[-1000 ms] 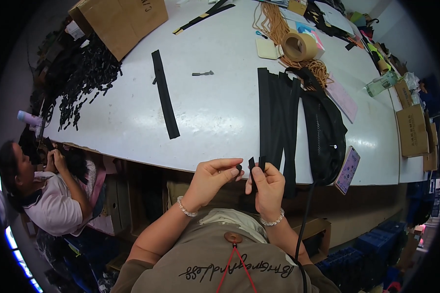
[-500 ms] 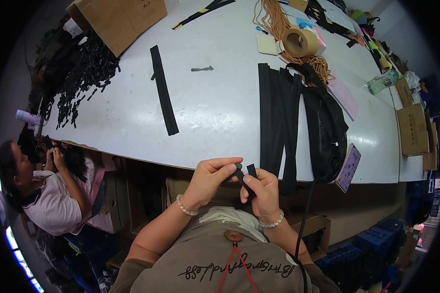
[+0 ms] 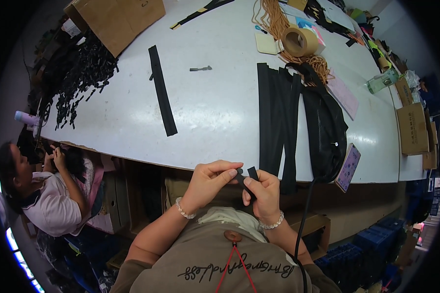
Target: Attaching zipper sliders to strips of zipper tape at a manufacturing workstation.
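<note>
Black and narrow, a short strap [image 3: 241, 180] is pinched at one end by the closed fingers of the left hand [image 3: 212, 181] and gripped by those of the right hand [image 3: 265, 194], near the front edge of the white counter [image 3: 220, 115]. Beyond to the right lie a smartphone [image 3: 348, 168], a black zippered bag [image 3: 327, 129] and overlapping black fabric strips [image 3: 269, 115]; a single black strip [image 3: 163, 93] lies leftward. Farther off, a tape roll [image 3: 310, 44] sits beside tan cords [image 3: 273, 22].
</note>
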Tool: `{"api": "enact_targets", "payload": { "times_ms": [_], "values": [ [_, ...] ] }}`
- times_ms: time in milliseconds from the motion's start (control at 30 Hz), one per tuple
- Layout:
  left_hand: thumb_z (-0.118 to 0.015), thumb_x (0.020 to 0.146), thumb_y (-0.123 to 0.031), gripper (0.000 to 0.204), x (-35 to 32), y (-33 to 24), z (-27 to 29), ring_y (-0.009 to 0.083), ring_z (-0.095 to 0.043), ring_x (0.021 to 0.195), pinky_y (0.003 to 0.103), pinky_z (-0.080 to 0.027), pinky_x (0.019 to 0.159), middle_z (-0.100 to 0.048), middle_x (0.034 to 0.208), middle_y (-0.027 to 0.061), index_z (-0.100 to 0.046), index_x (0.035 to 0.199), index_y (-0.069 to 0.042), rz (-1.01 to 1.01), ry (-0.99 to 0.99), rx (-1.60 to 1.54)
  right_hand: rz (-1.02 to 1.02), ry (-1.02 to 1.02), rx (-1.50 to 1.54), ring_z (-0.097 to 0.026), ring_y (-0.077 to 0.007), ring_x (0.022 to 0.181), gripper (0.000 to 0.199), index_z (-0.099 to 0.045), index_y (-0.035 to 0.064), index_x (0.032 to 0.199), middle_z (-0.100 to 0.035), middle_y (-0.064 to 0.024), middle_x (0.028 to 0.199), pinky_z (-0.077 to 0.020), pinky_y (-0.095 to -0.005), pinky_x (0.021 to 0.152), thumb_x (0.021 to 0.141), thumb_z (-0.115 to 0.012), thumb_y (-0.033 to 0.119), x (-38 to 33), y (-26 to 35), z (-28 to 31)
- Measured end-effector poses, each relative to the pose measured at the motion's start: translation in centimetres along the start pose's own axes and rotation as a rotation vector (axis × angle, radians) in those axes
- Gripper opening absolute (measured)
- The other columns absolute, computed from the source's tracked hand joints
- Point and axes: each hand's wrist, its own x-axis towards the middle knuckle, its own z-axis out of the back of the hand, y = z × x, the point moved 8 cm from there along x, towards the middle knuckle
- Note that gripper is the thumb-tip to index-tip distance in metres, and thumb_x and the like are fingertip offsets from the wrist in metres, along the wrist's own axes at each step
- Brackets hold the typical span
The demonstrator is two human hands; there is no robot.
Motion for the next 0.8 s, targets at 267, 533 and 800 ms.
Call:
{"api": "enact_targets", "payload": {
  "times_ms": [267, 533, 800],
  "values": [
    [-0.054, 0.087, 0.000, 0.021, -0.34, 0.12, 0.24, 0.0104, -0.060, 0.083, 0.023, -0.052, 0.075, -0.063, 0.097, 0.0072, -0.065, 0.105, 0.000, -0.015, 0.013, 0.052, 0.004, -0.012, -0.011, -0.048, -0.0075, 0.042, 0.016, -0.053, 0.0011, 0.068, -0.053, -0.0032, 0.055, -0.0380, -0.0203, 0.038, 0.083, -0.057, 0.003, -0.16, -0.25, 0.24],
    [-0.054, 0.088, -0.001, 0.019, -0.17, 0.27, 0.27, 0.0101, -0.060, 0.082, 0.022, -0.052, 0.074, -0.063, 0.095, 0.0069, -0.065, 0.104, 0.000, -0.004, -0.003, 0.016, 0.015, -0.007, 0.055, -0.049, -0.0069, 0.045, 0.012, -0.056, -0.0004, 0.073, -0.054, -0.0034, 0.058, -0.0388, -0.0199, 0.039, 0.084, -0.057, 0.004, -0.11, -0.36, 0.08],
    [-0.056, 0.087, -0.001, 0.019, -0.19, 0.29, 0.32, 0.0091, -0.059, 0.077, 0.020, -0.049, 0.068, -0.064, 0.092, 0.0064, -0.066, 0.102, 0.000, 0.011, 0.034, 0.037, -0.011, 0.001, 0.041, -0.046, -0.0064, 0.043, 0.011, -0.056, -0.0010, 0.074, -0.053, -0.0023, 0.057, -0.0363, -0.0197, 0.038, 0.085, -0.056, 0.004, -0.10, -0.46, -0.10]
  ]
}}
